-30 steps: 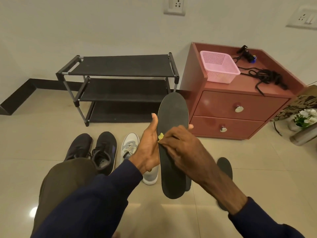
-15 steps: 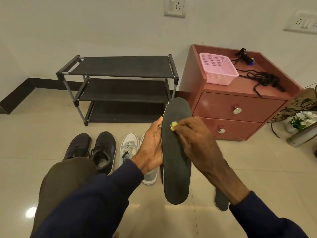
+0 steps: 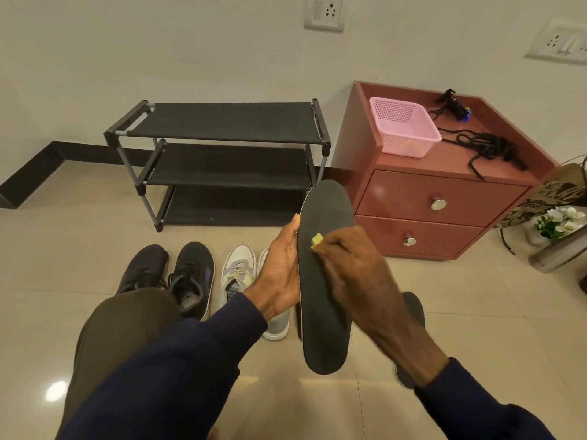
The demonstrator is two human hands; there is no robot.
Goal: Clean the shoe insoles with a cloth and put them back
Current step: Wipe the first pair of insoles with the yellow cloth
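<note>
My left hand [image 3: 281, 274] grips the left edge of a long black insole [image 3: 324, 296], held upright in front of me above the floor. My right hand [image 3: 352, 271] pinches a small yellow cloth [image 3: 316, 240] and presses it against the insole's upper half. A second black insole [image 3: 413, 309] lies on the floor behind my right forearm, mostly hidden. A pair of black sneakers [image 3: 190, 274] and a pair of grey-white sneakers [image 3: 238, 274] stand on the tiles to the left, the right grey one partly hidden by my left hand.
A black three-tier shoe rack [image 3: 222, 154] stands against the wall. A red-brown two-drawer cabinet [image 3: 444, 198] to its right carries a pink basket [image 3: 403, 131] and black cords [image 3: 489, 147]. A flower pot and steel bottle [image 3: 559, 249] sit at the far right.
My right hand with the cloth slid up the insole from one second ago, then back down a little. The insole tilted slightly; my left hand kept its grip.
</note>
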